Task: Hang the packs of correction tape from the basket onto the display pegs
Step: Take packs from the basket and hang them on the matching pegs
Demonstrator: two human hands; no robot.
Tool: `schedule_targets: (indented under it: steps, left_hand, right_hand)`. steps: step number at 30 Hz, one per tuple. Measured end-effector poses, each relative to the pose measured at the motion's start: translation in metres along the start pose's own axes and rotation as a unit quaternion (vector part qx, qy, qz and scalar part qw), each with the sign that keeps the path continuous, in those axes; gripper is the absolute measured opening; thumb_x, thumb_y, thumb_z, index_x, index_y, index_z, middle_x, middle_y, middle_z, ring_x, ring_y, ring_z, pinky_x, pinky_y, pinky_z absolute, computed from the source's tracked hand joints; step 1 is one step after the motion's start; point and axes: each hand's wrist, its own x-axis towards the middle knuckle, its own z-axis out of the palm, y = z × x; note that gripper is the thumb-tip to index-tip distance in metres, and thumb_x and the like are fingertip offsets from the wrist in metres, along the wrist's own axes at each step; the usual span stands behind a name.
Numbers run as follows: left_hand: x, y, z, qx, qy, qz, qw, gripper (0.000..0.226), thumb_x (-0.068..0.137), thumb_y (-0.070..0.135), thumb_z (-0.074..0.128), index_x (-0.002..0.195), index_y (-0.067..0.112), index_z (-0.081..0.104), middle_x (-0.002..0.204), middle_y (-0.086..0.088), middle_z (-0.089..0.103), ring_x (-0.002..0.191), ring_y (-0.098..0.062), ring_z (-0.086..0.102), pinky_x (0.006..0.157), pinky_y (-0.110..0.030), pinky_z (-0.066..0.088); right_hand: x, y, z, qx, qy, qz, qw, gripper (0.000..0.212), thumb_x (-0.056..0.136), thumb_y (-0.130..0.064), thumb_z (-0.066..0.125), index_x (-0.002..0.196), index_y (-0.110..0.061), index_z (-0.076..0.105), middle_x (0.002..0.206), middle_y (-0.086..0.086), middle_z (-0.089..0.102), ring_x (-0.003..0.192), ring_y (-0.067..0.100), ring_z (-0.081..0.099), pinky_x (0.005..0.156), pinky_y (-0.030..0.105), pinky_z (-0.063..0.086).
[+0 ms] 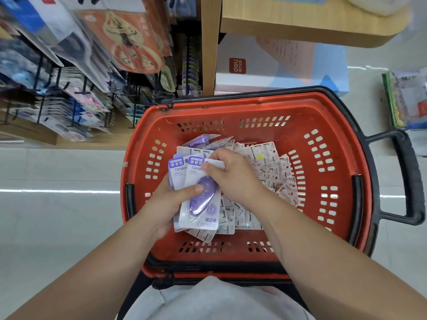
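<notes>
Collecting is the step in hand. The left hand (171,202) grips a fanned stack (198,212) of correction-tape packs from below, thumb pressed on the top blister, its fingers hidden under the cards. The right hand (233,174), fingers curled, pinches the stack's upper edge; whether it is squaring the cards or adding one more, I cannot tell. Both hover at frame centre inside the basket (231,105), just above the heap (265,162) of packs covering its bottom.

The next move, as I judge it, is to lift the stack out, turn toward the pegs (39,72) at the upper left and slip each card's top over a rod. That calls for aligned top edges and one hand free to peel off a single pack.

Each pack is a thin glossy card, white and lilac, carrying a smooth oval purple blister. They look slippery and likely to slide apart. The heap shows mostly pale printed backs. The basket is rigid red plastic with slotted walls and black handles. The pegs are thin dark metal rods, crowded with carded goods.
</notes>
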Motion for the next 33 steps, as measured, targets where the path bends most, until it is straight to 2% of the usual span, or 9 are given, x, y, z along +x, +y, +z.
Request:
schedule_targets:
  steps: [3, 7, 9, 12, 17, 21, 26, 30, 33]
  left_hand:
    - [0.001, 0.006, -0.009, 0.026, 0.057, 0.007, 0.998, 0.06, 0.07, 0.009, 0.08, 0.127, 0.017, 0.067, 0.114, -0.013, 0.078, 0.098, -0.032, 0.078, 0.075, -0.042, 0.061]
    - [0.005, 0.015, -0.026, 0.025, 0.133, 0.04, 0.99, 0.058, 0.07, 0.005, 0.082, 0.125, 0.019, 0.07, 0.111, -0.008, 0.08, 0.102, -0.032, 0.077, 0.085, -0.045, 0.061]
    - [0.004, 0.022, -0.032, 0.026, 0.147, 0.054, 0.987, 0.063, 0.063, 0.011, 0.08, 0.125, 0.021, 0.07, 0.112, -0.006, 0.08, 0.104, -0.031, 0.077, 0.089, -0.046, 0.061]
    - [-0.001, 0.031, -0.036, 0.037, 0.114, 0.081, 0.99, 0.062, 0.067, 0.008, 0.076, 0.126, 0.028, 0.071, 0.117, -0.004, 0.079, 0.106, -0.026, 0.077, 0.087, -0.04, 0.06]
    - [-0.007, 0.034, -0.038, 0.041, 0.106, 0.093, 0.989, 0.054, 0.069, 0.005, 0.072, 0.113, 0.036, 0.075, 0.117, -0.001, 0.079, 0.106, -0.023, 0.077, 0.087, -0.039, 0.058]
    - [-0.008, 0.035, -0.035, 0.045, 0.125, 0.091, 0.987, 0.058, 0.068, 0.005, 0.075, 0.119, 0.031, 0.072, 0.115, -0.002, 0.079, 0.103, -0.025, 0.078, 0.087, -0.044, 0.06]
    - [-0.01, 0.038, -0.028, 0.054, 0.154, 0.098, 0.982, 0.051, 0.082, -0.011, 0.075, 0.101, 0.036, 0.078, 0.107, -0.006, 0.081, 0.097, -0.027, 0.079, 0.087, -0.046, 0.061]
    - [-0.012, 0.037, -0.019, 0.035, 0.188, 0.104, 0.976, 0.043, 0.078, -0.006, 0.081, 0.099, 0.031, 0.077, 0.105, -0.005, 0.081, 0.097, -0.027, 0.079, 0.085, -0.046, 0.062]
    - [-0.014, 0.035, -0.007, 0.018, 0.193, 0.092, 0.977, 0.044, 0.077, 0.001, 0.086, 0.114, 0.024, 0.075, 0.105, -0.004, 0.081, 0.095, -0.03, 0.079, 0.067, -0.04, 0.064]
  right_hand:
    - [0.01, -0.003, 0.008, 0.07, -0.047, 0.026, 0.996, 0.018, 0.098, -0.035, 0.065, 0.086, -0.022, 0.065, 0.076, 0.004, 0.065, 0.065, 0.012, 0.059, 0.064, 0.037, 0.052]
    - [0.051, 0.022, -0.006, 0.061, 0.114, 0.081, 0.988, 0.012, 0.102, -0.019, 0.059, 0.103, -0.03, 0.065, 0.104, 0.002, 0.068, 0.062, 0.005, 0.061, 0.053, 0.026, 0.053]
    - [0.074, 0.046, -0.018, -0.093, 0.138, 0.11, 0.98, 0.03, 0.098, -0.016, 0.064, 0.121, -0.036, 0.065, 0.127, 0.007, 0.058, 0.092, 0.019, 0.066, 0.072, 0.035, 0.062]
    - [0.094, 0.066, -0.022, -0.255, 0.085, 0.124, 0.955, 0.04, 0.094, -0.021, 0.07, 0.132, -0.033, 0.065, 0.132, 0.009, 0.049, 0.122, 0.03, 0.051, 0.104, 0.044, 0.052]
    - [0.096, 0.077, -0.016, -0.3, 0.131, 0.079, 0.942, 0.021, 0.095, -0.022, 0.071, 0.115, -0.023, 0.077, 0.118, 0.008, 0.053, 0.11, 0.029, 0.057, 0.087, 0.032, 0.052]
    - [0.081, 0.071, -0.012, -0.324, 0.129, -0.116, 0.93, 0.007, 0.092, -0.019, 0.072, 0.093, -0.012, 0.076, 0.109, 0.006, 0.062, 0.098, 0.031, 0.055, 0.084, 0.041, 0.05]
    - [0.045, 0.028, -0.034, -0.127, 0.135, -0.103, 0.977, 0.007, 0.103, -0.018, 0.057, 0.096, -0.017, 0.055, 0.068, -0.001, 0.057, 0.057, 0.005, 0.048, 0.055, 0.029, 0.034]
    - [0.007, -0.001, -0.066, 0.101, 0.145, -0.068, 0.982, 0.01, 0.1, -0.004, 0.06, 0.09, -0.006, 0.06, 0.078, 0.028, 0.06, 0.066, 0.02, 0.052, 0.061, 0.032, 0.046]
    - [-0.016, -0.017, -0.076, 0.217, 0.061, -0.009, 0.974, 0.017, 0.1, -0.001, 0.058, 0.085, -0.008, 0.063, 0.073, 0.018, 0.062, 0.061, 0.017, 0.062, 0.053, 0.031, 0.057]
